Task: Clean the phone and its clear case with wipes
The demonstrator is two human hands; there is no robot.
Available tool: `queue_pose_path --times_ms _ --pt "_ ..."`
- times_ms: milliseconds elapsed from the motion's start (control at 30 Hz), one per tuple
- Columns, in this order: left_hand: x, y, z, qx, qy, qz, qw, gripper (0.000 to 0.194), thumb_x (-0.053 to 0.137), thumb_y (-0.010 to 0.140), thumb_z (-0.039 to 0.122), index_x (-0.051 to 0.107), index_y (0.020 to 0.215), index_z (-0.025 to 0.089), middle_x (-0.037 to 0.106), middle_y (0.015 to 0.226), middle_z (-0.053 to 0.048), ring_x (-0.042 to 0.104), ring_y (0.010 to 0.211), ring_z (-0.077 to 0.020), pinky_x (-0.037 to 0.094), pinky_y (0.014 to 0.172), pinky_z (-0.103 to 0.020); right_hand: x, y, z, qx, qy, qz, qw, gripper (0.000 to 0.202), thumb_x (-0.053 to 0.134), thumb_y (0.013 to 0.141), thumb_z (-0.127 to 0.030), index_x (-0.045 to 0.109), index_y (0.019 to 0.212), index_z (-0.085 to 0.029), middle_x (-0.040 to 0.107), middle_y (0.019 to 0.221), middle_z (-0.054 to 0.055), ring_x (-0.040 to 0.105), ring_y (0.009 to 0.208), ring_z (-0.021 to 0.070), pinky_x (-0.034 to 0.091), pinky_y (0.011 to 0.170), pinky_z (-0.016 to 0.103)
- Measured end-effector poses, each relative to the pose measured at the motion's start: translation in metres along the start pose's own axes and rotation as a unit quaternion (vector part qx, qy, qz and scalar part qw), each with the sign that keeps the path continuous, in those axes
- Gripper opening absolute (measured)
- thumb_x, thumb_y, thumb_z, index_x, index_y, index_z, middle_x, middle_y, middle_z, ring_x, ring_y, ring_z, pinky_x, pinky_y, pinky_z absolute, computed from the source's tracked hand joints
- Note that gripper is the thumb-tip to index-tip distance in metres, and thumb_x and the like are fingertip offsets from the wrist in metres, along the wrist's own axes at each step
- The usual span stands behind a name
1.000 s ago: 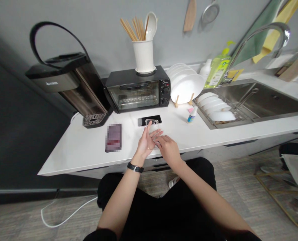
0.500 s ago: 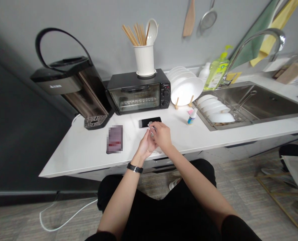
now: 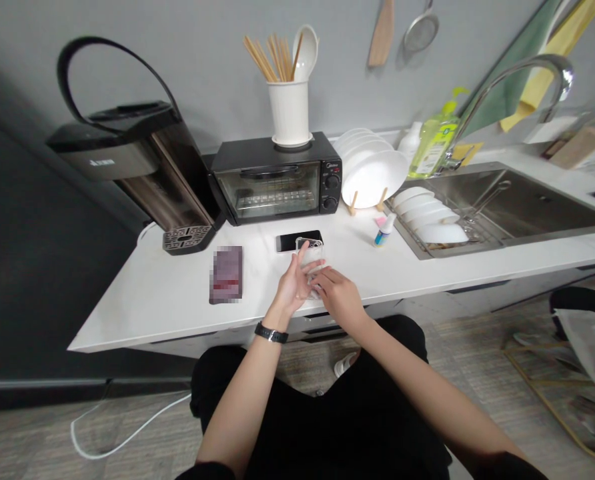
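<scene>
A clear phone case [image 3: 313, 252] with camera cutouts is held up near the counter's front edge. My left hand [image 3: 295, 280] grips it from the left, with a finger in front of it. My right hand [image 3: 338, 295] has its fingers pinched together at the lower part of the case; whether they hold the case or something small is hidden. Just behind the case a black phone [image 3: 288, 241] lies flat on the white counter [image 3: 257, 267]. To the left lies a purple packet [image 3: 227, 273], blurred by pixels.
A toaster oven [image 3: 277, 190] carries a white utensil holder [image 3: 290, 113]. At its left stands a tall dispenser [image 3: 177, 180]. A plate rack [image 3: 375, 177], small spray bottle [image 3: 385, 231] and sink [image 3: 517, 200] with bowls [image 3: 427, 220] are on the right.
My right hand has moved down and right, from the top of the case to its lower part. The clear case now shows more fully. The view has shifted slightly.
</scene>
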State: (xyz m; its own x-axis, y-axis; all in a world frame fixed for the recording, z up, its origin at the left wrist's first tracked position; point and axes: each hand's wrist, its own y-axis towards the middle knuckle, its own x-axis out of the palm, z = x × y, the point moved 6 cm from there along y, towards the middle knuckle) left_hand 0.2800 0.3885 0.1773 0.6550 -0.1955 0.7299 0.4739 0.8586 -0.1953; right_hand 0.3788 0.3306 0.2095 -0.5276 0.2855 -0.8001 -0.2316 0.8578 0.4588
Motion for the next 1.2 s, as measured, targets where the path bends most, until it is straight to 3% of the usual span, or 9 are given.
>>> queue_pose_path --times_ms 100,200,400,533,700,833,933,1067,1200 --pt "-0.001 0.001 0.0 0.0 -0.022 -0.009 1.0 0.064 0.048 0.108 0.052 0.034 0.167 0.033 0.071 0.092 -0.004 0.063 0.067 -0.0134 0.054 0.069 -0.026 0.0 0.021 0.005 0.031 -0.063 0.007 0.998 0.016 0.062 0.099 -0.008 0.071 0.101 -0.021 0.075 0.099 0.008 0.065 0.095 0.0241 0.047 0.076 0.032" --pt "-0.002 0.001 -0.001 -0.015 -0.022 -0.009 1.0 0.06 0.044 0.109 0.051 0.036 0.166 0.033 0.069 0.089 -0.003 0.068 0.071 -0.0159 0.057 0.074 -0.031 0.0 0.044 0.013 0.067 -0.098 0.027 0.993 0.015 0.061 0.099 -0.01 0.071 0.104 -0.019 0.074 0.1 0.009 0.064 0.095 0.0254 0.045 0.073 0.032" --pt "-0.006 0.005 -0.005 -0.031 -0.039 0.03 0.998 0.055 0.034 0.112 0.05 0.041 0.163 0.03 0.073 0.091 -0.005 0.07 0.073 -0.0177 0.057 0.074 -0.031 0.001 0.076 0.013 0.072 -0.004 0.091 0.993 0.017 0.058 0.101 -0.011 0.072 0.106 -0.021 0.076 0.102 0.006 0.067 0.096 0.0238 0.047 0.081 0.032" --pt "-0.011 0.004 0.0 0.026 -0.096 0.053 0.994 0.049 0.038 0.113 0.036 0.046 0.16 0.027 0.076 0.106 -0.004 0.072 0.086 -0.0132 0.056 0.08 -0.023 0.009 0.066 -0.008 0.045 0.06 0.061 0.995 0.016 0.062 0.099 -0.011 0.073 0.101 -0.022 0.077 0.102 0.006 0.07 0.097 0.0235 0.05 0.085 0.032" --pt "-0.013 -0.002 0.006 0.034 -0.035 0.048 0.998 0.061 0.043 0.109 0.055 0.034 0.167 0.038 0.076 0.118 -0.01 0.075 0.101 -0.0222 0.058 0.077 -0.028 0.015 0.024 -0.017 0.039 0.093 -0.016 0.995 0.013 0.07 0.095 -0.01 0.073 0.097 -0.022 0.078 0.1 0.004 0.072 0.093 0.0214 0.051 0.082 0.03" --pt "-0.009 -0.001 0.009 0.046 -0.028 0.041 0.998 0.066 0.042 0.107 0.059 0.027 0.169 0.04 0.073 0.122 -0.015 0.074 0.112 -0.0262 0.058 0.075 -0.028 0.007 0.003 -0.009 0.026 0.016 -0.041 0.999 0.01 0.071 0.096 -0.011 0.072 0.1 -0.02 0.077 0.102 0.007 0.07 0.097 0.0238 0.052 0.083 0.033" --pt "-0.004 0.002 0.008 0.041 -0.03 0.018 0.999 0.066 0.043 0.108 0.058 0.029 0.169 0.038 0.073 0.119 -0.014 0.074 0.109 -0.0254 0.057 0.074 -0.028 0.003 0.009 -0.003 0.017 -0.05 -0.03 0.998 0.009 0.066 0.099 -0.013 0.072 0.102 -0.019 0.076 0.103 0.008 0.067 0.099 0.0252 0.05 0.08 0.033" --pt "-0.001 0.002 0.004 0.014 -0.032 0.003 0.999 0.058 0.041 0.11 0.052 0.041 0.164 0.032 0.073 0.101 -0.007 0.072 0.082 -0.0168 0.056 0.078 -0.028 0.001 0.037 0.007 0.026 -0.068 0.016 0.997 0.014 0.061 0.101 -0.011 0.071 0.103 -0.02 0.076 0.104 0.009 0.064 0.1 0.0255 0.049 0.079 0.033" --pt "-0.001 0.001 -0.001 -0.015 -0.024 -0.004 1.0 0.056 0.043 0.109 0.055 0.045 0.16 0.032 0.073 0.098 -0.007 0.073 0.082 -0.0195 0.058 0.082 -0.035 -0.006 0.067 0.016 0.07 -0.058 0.092 0.992 0.014 0.061 0.1 -0.011 0.07 0.104 -0.021 0.075 0.103 0.008 0.063 0.096 0.0258 0.047 0.078 0.034"
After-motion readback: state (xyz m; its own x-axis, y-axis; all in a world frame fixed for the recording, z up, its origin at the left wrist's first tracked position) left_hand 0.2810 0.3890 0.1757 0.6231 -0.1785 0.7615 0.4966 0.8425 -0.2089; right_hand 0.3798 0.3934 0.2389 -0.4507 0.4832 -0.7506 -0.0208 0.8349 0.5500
